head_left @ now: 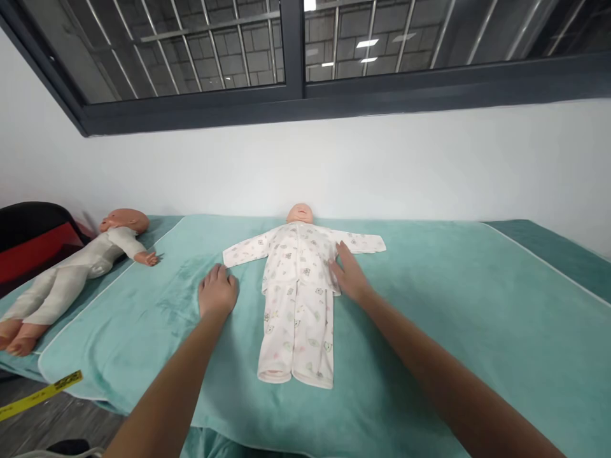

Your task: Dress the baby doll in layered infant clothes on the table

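A baby doll (pixel 300 213) lies on its back, dressed in a pale printed top (pixel 291 254) and matching trousers (pixel 312 337). Its sleeves spread out to both sides. My left hand (pixel 217 291) rests on the blanket just below the cuff of the left-side sleeve, its fingers curled in and nothing visible in them. My right hand (pixel 351 273) touches the right side of the top near the armpit, with thumb and fingers apart. The doll's hands are hidden, apparently inside the sleeves, and its feet do not show beyond the trouser hems.
A second doll (pixel 86 264) in a plain white suit lies at the left, beside a black and red object (pixel 38 245). The turquoise blanket (pixel 453 331) covers the table up to the white wall (pixel 405 165). Yellow tape (pixel 41 395) shows at the lower left.
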Tool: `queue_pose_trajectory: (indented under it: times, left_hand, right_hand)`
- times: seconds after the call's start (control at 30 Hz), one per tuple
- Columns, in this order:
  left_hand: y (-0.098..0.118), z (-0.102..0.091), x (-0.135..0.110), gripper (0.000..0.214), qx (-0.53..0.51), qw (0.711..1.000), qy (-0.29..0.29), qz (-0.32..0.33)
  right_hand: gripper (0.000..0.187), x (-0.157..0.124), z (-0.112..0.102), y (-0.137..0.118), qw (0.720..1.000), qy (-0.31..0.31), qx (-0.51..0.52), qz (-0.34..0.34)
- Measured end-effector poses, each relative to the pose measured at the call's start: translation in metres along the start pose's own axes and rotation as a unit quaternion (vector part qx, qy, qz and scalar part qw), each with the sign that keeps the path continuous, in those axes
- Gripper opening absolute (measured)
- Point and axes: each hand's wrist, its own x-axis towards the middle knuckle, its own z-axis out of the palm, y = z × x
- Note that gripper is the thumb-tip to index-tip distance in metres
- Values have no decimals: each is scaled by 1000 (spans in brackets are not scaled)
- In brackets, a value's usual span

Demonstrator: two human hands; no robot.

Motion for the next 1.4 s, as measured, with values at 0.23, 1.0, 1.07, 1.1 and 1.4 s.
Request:
queue_pose_trajectory:
  times: [0.23, 1.0, 1.07, 1.1, 1.4]
  left_hand:
    - [15, 11, 28, 60, 39, 981, 48, 184]
    - [13, 29, 78, 69, -52, 995, -71, 36]
    - [15, 27, 74, 68, -46, 997, -63, 22]
    - [16, 26, 71, 67, -43, 998, -54, 10]
    - [11, 18, 57, 51, -66, 996, 21, -60]
  right_hand:
    - [53, 70, -1, 18, 981, 82, -168, -58]
    - [54, 43, -57, 101, 953, -18, -284, 106]
    - [53, 37, -58, 100, 952, -12, -282, 119]
    - [52, 35, -59, 99, 952, -8, -280, 125]
    - [40, 34, -73, 100, 957, 68, -220, 177]
